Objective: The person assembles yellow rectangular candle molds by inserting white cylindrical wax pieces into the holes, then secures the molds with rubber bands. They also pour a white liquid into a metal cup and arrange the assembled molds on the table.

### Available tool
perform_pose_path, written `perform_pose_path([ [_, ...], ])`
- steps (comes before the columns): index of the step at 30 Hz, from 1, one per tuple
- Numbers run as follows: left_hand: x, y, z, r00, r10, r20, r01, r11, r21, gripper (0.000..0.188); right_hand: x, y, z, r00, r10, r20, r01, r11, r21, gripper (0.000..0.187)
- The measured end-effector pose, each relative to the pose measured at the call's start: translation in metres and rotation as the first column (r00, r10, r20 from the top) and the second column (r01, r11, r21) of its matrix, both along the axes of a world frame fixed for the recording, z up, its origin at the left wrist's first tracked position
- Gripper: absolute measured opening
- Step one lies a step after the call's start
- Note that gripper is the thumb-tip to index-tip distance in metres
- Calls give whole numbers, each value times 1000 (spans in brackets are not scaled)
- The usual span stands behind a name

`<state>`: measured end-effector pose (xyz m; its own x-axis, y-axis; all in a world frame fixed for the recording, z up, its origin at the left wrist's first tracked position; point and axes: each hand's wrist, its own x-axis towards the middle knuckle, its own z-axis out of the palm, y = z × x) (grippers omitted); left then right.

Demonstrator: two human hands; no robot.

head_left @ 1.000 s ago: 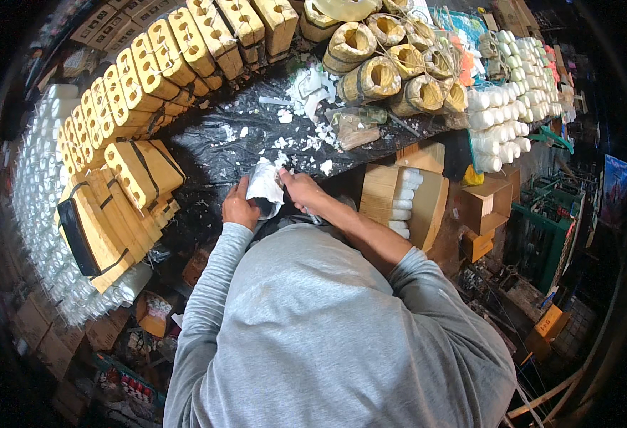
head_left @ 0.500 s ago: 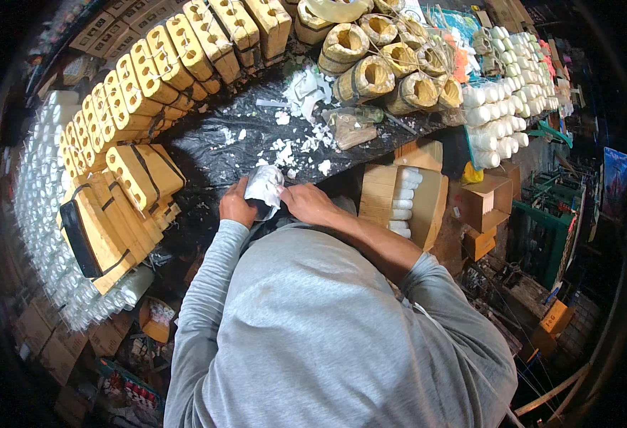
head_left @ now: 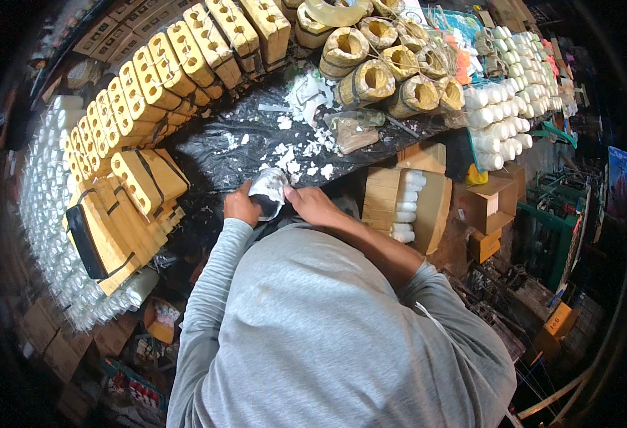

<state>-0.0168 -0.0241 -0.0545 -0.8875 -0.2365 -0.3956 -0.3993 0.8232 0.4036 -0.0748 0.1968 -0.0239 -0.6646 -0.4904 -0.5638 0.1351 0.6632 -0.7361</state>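
Close in front of my body, at the near edge of the black-covered table, I hold a dark bowl-like thing (head_left: 268, 187) with a white, crusty coating. My left hand (head_left: 241, 205) is closed round its left side, the thumb near the rim. From the right, my right hand (head_left: 311, 204) pinches the ragged white edge with thumb and fingertips. Whether the white layer is loose from the dark wall, I cannot tell. White flakes and broken bits (head_left: 286, 158) lie scattered just beyond my hands, and a bigger heap of white scraps (head_left: 308, 98) lies farther back.
Yellow blocks with round holes (head_left: 142, 85) stand in a curved row on the left; more are strapped together (head_left: 117, 227) nearer me. Hollow yellow cylinders (head_left: 370, 80) stand at the back. White bottles (head_left: 497, 118) are stacked at right, and an open carton (head_left: 431, 214) holds white cylinders.
The bowl-like thing has turned a little in my hands, and more of its white, hollow side shows. Both hands stay on it. The whole view has shifted slightly.
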Motion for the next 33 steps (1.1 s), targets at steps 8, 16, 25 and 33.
perform_pose_path([
  [8,-17,-1,0,1000,-1,22,2,999,-32,44,0,8,4,992,64,110,-69,997,35,71],
  [16,-31,8,4,997,-58,50,64,992,-110,31,-21,5,-8,997,1,74,-4,999,46,70],
  [25,-12,2,-3,933,-38,-359,33,999,-19,34,-27,35,5,983,125,-135,-111,988,104,31],
  [33,-13,9,-5,996,33,-78,-34,999,-14,34,-1,24,-10,841,210,-499,-225,974,32,18],
])
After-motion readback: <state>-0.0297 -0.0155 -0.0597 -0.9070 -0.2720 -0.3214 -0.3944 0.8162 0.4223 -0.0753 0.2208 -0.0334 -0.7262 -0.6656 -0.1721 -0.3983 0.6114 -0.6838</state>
